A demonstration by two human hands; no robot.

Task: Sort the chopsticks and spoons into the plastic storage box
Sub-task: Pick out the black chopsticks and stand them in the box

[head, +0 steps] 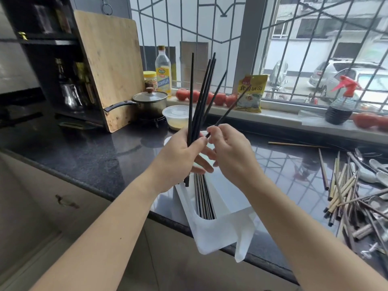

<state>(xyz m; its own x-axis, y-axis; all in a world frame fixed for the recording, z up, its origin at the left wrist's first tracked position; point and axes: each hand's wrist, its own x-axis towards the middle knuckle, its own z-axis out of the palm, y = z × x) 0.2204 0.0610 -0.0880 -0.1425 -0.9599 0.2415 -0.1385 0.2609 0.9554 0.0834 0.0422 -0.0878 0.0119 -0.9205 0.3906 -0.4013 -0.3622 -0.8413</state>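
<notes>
My left hand (pixel 180 156) grips a bunch of several black chopsticks (pixel 200 95), held upright and fanned out above the white plastic storage box (pixel 222 229). My right hand (pixel 228 150) pinches the lower end of one more black chopstick (pixel 231 107), which tilts up to the right. Inside the box lie several dark chopsticks (pixel 203 198), lengthwise. A heap of wooden and dark chopsticks (pixel 344 194) sits on the counter at the right, with white and metal spoons (pixel 371 171) beside and among them.
The box overhangs the dark granite counter's front edge (pixel 88 181). At the back stand a lidded pot (pixel 150 102), a round plastic container (pixel 176 116), a leaning cutting board (pixel 111 66), bottles and tomatoes on the window sill. A lone chopstick (pixel 298 144) lies near the sill.
</notes>
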